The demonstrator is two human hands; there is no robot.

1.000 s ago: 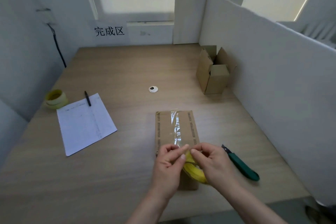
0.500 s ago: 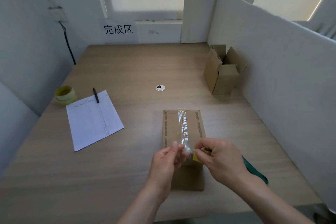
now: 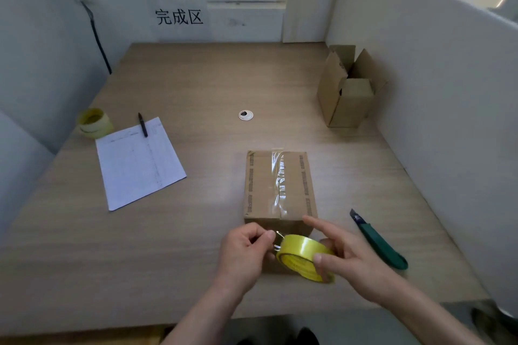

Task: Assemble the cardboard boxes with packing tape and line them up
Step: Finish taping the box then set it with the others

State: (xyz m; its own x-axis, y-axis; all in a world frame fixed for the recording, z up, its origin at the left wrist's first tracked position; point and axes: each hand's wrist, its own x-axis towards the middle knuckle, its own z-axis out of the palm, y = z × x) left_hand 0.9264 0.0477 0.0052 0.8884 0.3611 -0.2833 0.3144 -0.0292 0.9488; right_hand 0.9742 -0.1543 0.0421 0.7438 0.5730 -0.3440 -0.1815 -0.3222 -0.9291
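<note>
Right hand (image 3: pixel 347 258) grips yellow packing tape roll (image 3: pixel 304 256), index finger out, left hand (image 3: pixel 246 249) pinches its loose end to pull slack just below taped brown cardboard box (image 3: pixel 280 187).

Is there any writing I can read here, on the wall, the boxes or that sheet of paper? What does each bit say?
"完成区": black characters on the white sign at the far edge of the table.
Sheet of paper: faint ruled lines and marks, too small to read.
Taped box: dark printed strips along both long edges, too blurred to read.
Open box: a small mark on one flap, unreadable.
Tape roll: print on its core, unreadable.
</note>
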